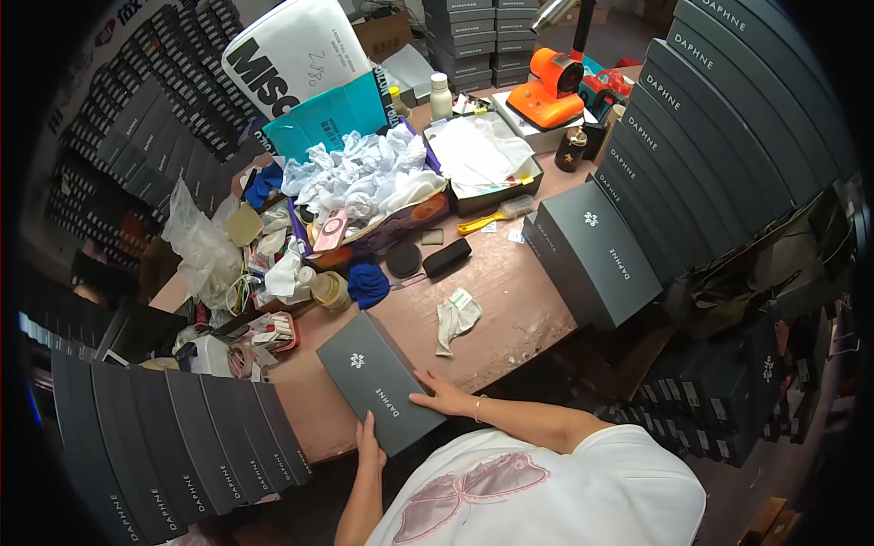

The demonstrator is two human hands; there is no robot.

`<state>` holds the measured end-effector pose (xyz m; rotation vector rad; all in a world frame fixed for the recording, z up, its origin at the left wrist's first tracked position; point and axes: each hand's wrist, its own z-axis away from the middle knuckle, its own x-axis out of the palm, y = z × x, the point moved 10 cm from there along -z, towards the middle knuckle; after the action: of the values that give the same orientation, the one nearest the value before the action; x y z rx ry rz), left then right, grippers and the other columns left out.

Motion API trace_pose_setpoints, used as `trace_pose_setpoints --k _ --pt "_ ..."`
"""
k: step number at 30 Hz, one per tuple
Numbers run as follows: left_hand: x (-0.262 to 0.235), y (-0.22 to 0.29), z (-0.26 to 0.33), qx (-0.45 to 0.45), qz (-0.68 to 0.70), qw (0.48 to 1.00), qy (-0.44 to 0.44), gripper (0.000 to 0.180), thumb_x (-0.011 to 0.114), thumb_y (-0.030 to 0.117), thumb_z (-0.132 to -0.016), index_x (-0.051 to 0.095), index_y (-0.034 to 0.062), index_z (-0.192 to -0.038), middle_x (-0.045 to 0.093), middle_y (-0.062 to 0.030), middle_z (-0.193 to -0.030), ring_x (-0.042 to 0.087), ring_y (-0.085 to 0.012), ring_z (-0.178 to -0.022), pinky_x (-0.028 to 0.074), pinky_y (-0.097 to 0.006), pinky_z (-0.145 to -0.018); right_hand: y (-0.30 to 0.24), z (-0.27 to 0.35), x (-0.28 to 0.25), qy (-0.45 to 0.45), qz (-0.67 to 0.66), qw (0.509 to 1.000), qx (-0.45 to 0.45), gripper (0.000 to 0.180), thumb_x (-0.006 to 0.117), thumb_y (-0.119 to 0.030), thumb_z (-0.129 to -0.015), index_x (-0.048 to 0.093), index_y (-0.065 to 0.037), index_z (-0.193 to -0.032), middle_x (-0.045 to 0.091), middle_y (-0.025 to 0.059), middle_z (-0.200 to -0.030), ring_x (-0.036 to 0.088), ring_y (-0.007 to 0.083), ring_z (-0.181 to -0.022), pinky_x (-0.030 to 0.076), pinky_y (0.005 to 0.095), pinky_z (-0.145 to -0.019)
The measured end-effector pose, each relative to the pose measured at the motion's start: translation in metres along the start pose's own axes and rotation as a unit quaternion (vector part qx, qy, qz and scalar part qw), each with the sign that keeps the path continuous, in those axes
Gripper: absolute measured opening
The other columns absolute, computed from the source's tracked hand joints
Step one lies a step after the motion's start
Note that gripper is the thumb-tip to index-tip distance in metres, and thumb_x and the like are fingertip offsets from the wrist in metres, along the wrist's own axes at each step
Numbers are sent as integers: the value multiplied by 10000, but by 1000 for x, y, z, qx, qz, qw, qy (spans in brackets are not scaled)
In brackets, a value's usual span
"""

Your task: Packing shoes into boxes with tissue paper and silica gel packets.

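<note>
A dark grey shoe box (360, 380) with a closed lid, a small white flower emblem and white lettering lies at the table's near edge. My left hand (370, 443) holds its near left side, the fingers partly hidden against the box. At the right near end my right hand (443, 397) grips the box, its fingers over the lid's edge. Just beyond the box lie a crumpled white cloth (457, 318), a blue cloth (368, 286), a black oblong brush or sponge (447, 258) and a round black disc (403, 259).
Stacked grey shoe boxes rise at the left (173, 446) and right (719, 155); another box (601, 255) sits at the table's right edge. Farther back are a tray of crumpled paper (364, 177), a yellow-handled brush (492, 217), an orange device (546, 88) and a dark bottle (572, 148).
</note>
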<state>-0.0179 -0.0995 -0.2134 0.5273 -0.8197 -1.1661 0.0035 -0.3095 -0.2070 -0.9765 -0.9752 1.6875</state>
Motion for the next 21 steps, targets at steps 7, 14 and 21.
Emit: trace_pose_setpoints --k 7,14,21 --pt "204 37 62 107 -9 968 -225 647 602 258 -923 285 11 -1430 427 -122 -1376 461 -227 -1239 375 -376 -1040 -114 112 -222 51 -134 987 -71 822 701 -263 -790 288 -37 -1465 300 156 -1503 287 261 -1378 246 365 -1118" --pt "336 53 153 230 -209 815 -490 624 659 174 -883 370 25 -1415 469 -156 -1374 568 -235 -1156 448 -347 -990 -174 247 -461 386 364 847 -38 444 592 -142 -858 532 44 -1256 568 184 -1279 517 278 -1220 377 352 -1033" --pt "165 94 155 329 -322 859 -225 479 638 167 -893 485 38 -1329 591 -155 -1200 627 -210 -1023 486 -322 -908 -401 169 -131 130 335 819 -448 539 667 -21 -770 534 -40 -1291 520 167 -1330 507 310 -1227 409 400 -996"
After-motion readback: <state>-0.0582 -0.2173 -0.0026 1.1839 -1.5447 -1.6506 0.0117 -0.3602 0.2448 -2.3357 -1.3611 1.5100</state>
